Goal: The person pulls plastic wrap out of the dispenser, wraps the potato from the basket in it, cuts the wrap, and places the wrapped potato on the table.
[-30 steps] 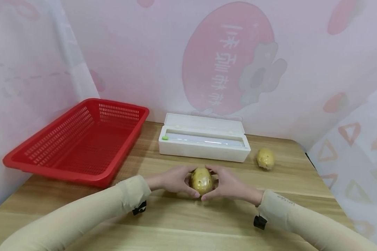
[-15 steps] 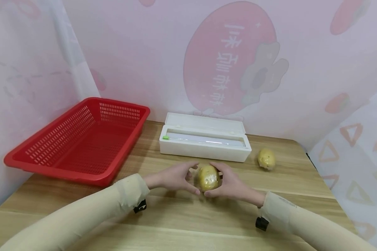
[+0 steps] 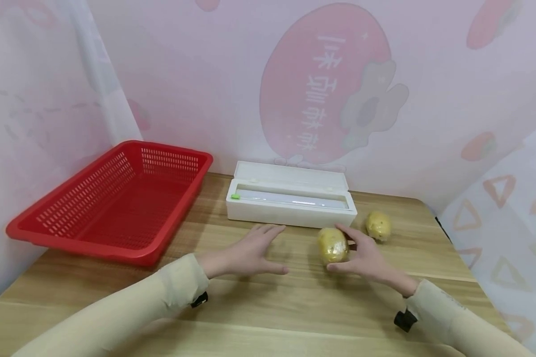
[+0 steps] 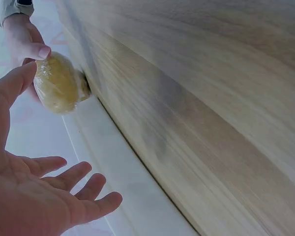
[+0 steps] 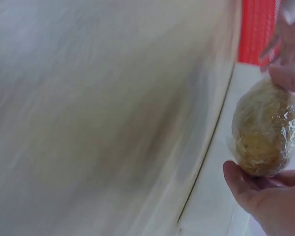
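Note:
My right hand (image 3: 367, 255) grips a yellow potato (image 3: 332, 245) wrapped in shiny clear film, with thumb and fingers on opposite sides of it. In the right wrist view the wrapped potato (image 5: 264, 129) shows wrinkled film and appears raised off the table. My left hand (image 3: 245, 252) holds nothing; its fingers are spread, and it stays to the left of the potato, apart from it. A second film-wrapped potato (image 3: 378, 225) lies on the table just beyond the right hand.
A white box (image 3: 290, 212) with its lid raised stands at the back, holding a roll under a clear strip with a green slider (image 3: 235, 196). A red plastic basket (image 3: 149, 248) sits at the left on the wooden table (image 3: 295, 317). Printed cloth hangs behind.
Both hands held the potato before. The left hand has let go and spread its fingers, while the right hand has carried the potato to the right, towards the second one.

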A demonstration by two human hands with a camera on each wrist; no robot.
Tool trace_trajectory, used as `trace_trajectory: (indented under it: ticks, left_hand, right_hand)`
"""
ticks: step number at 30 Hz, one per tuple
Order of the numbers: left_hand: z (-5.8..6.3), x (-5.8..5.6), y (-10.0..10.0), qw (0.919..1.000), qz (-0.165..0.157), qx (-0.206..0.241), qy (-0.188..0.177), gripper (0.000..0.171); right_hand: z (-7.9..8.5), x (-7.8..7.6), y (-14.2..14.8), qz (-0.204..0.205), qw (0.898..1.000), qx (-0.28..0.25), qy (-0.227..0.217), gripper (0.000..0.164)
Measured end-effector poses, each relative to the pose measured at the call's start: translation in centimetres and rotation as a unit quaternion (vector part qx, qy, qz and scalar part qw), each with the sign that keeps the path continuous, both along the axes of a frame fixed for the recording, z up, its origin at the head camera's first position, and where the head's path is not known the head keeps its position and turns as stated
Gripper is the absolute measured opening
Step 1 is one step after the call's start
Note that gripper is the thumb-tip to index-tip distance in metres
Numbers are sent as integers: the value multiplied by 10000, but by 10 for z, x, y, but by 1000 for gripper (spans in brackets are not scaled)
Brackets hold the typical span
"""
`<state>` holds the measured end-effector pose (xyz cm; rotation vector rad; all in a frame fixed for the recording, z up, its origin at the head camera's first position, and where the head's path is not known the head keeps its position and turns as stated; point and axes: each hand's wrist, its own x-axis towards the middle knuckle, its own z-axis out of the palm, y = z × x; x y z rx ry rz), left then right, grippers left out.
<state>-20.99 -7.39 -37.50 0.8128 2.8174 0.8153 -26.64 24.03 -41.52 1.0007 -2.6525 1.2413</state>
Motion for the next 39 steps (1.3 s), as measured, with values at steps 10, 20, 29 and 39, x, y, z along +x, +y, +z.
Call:
trace_trajectory:
  ticks: [10, 20, 29, 39]
  left_hand:
    - [-2, 9, -8, 9995, 48, -2, 297, 89]
    - [-6, 8, -7, 9993, -10, 78, 364, 84]
    - [-8, 4, -8, 9995, -107, 19, 298, 81]
    - [-9, 4, -7, 9998, -136, -22, 171, 79]
  right_hand:
    - [22, -11, 69, -337, 9992, 126, 158, 99]
    - [40, -53, 160, -943, 9951, 76, -290, 95]
    - [16, -86, 191, -1253, 9817, 1015, -1016, 102]
    - [2, -101, 191, -958, 9761, 969, -1693, 102]
